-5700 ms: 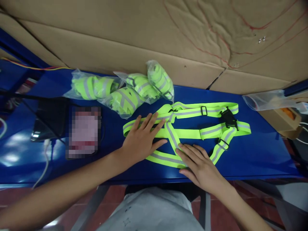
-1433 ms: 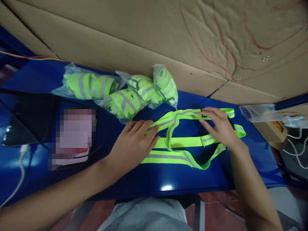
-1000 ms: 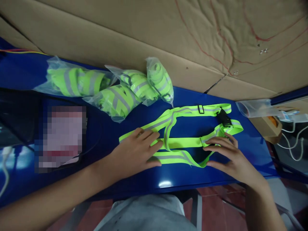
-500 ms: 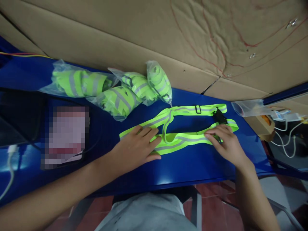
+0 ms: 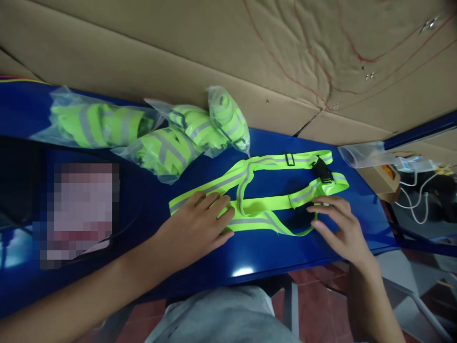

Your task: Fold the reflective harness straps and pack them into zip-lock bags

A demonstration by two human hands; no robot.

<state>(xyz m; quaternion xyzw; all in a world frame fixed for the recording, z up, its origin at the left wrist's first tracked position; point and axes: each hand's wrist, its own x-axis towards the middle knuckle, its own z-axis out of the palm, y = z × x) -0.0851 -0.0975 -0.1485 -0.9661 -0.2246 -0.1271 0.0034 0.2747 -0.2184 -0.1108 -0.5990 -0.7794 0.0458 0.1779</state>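
A neon-yellow reflective strap vest (image 5: 264, 204) with grey stripes lies spread on the blue table (image 5: 250, 255). My left hand (image 5: 200, 219) rests flat across its left part, fingers stretched out and slightly spread. Near the right end, my right hand (image 5: 337, 226) pinches the lower strap between thumb and fingers, and this strap sags in a curve toward me. Just above that hand sits a black plastic buckle (image 5: 323, 170). A black slider (image 5: 289, 159) is threaded on the upper strap.
Several clear bags of rolled reflective straps (image 5: 164, 152) lie along the cardboard wall (image 5: 178, 57). At the left is a blurred-out flat object (image 5: 82, 205). An empty clear bag (image 5: 364, 155), an open cardboard box (image 5: 385, 183) and white cables (image 5: 424, 205) are at the right.
My right hand has drawn the lower strap down toward me, separating it from the strap above. My left hand stays on the vest. The view has shifted slightly.
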